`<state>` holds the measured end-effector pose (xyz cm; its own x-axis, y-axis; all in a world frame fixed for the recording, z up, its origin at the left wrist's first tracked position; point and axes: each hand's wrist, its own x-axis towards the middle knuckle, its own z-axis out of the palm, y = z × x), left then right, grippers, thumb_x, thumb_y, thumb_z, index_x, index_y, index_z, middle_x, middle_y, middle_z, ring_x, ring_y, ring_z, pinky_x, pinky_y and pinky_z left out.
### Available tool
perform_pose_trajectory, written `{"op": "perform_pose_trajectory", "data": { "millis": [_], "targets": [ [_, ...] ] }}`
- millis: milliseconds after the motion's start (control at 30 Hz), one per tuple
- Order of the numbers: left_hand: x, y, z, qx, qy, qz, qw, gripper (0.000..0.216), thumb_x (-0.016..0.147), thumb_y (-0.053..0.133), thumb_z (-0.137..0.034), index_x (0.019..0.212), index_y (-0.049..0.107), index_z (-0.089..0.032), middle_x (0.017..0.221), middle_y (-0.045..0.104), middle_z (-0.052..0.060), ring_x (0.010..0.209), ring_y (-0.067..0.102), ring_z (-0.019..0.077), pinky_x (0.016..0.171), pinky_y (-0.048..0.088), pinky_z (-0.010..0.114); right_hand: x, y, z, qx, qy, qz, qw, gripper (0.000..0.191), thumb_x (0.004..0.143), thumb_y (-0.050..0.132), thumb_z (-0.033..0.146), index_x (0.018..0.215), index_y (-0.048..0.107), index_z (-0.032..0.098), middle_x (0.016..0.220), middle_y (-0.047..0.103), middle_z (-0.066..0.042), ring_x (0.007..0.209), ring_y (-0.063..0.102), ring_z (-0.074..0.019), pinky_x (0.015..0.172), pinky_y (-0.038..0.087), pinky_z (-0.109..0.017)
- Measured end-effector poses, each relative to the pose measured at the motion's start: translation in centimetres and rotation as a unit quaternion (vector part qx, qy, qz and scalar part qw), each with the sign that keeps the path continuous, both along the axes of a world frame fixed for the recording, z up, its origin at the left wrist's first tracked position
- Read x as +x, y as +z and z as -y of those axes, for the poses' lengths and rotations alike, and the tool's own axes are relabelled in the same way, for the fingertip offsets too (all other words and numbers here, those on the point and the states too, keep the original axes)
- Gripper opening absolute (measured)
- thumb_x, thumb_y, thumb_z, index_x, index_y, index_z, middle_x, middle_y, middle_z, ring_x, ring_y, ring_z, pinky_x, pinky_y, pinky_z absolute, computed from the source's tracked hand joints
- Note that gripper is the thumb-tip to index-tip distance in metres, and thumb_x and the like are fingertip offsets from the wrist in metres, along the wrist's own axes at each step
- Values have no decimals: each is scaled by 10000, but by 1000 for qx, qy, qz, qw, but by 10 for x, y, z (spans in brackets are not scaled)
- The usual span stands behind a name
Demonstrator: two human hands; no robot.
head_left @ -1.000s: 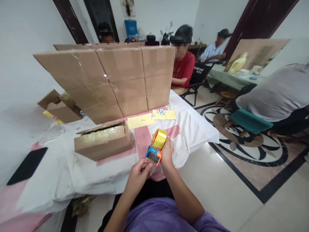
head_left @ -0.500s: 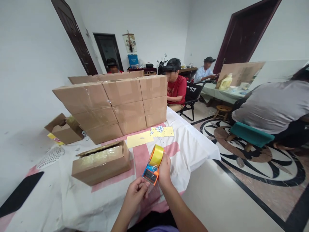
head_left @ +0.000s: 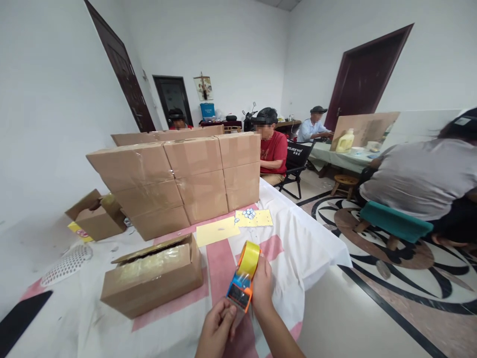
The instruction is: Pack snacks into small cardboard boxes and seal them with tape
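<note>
My right hand (head_left: 263, 286) is wrapped around the side of a tape dispenser with a blue and orange frame (head_left: 240, 294). A thick yellow roll of packing tape (head_left: 250, 256) is mounted on it. My left hand (head_left: 219, 323) is closed in a pinch at the dispenser's near end, on what looks like the tape's loose end; the clear strip is hard to make out. To the left, on the table, sits a long cardboard box (head_left: 156, 288), its top flap partly raised over yellowish shiny packing.
Stacked cardboard boxes (head_left: 201, 194) form a wall across the table (head_left: 290, 263). Yellow cards (head_left: 218, 230) lie before them. An open carton (head_left: 100, 219), a perforated white piece (head_left: 67, 263) and a black flat object (head_left: 22, 318) are left. Several people sit around the room.
The view has tilted up, so the table and boxes sit lower in the picture. My hands keep the same hold on the tape dispenser, which looks little changed relative to the table.
</note>
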<state>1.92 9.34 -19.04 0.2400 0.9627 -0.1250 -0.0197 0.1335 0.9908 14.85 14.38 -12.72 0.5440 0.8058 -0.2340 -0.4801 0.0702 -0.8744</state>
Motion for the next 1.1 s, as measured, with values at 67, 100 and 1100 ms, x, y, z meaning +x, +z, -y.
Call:
{"op": "perform_pose_trajectory", "data": {
  "millis": [67,100,1100],
  "targets": [
    [-6,-6,-1,-9,1,5,1000,646,729,651,-828,707,554,-189,493,482,-39,456,386,95,488,291,230,-4,-12,-3,13,8,5,1000,454,809,647,679,795,609,227,648,658,15,593,631,-186,539,492,-291],
    [-9,-7,-1,-12,7,6,1000,647,717,664,-828,703,560,-189,490,479,-39,453,386,95,486,291,229,-7,-18,-4,17,11,4,1000,464,815,637,690,803,612,226,647,651,17,599,631,-185,546,494,-290],
    [0,25,21,9,42,-21,999,714,643,624,-911,630,504,-206,449,455,-38,444,393,107,507,291,248,-10,-18,11,41,51,-86,994,389,821,621,600,815,577,214,606,678,4,500,621,-174,502,499,-285]
  ]
}}
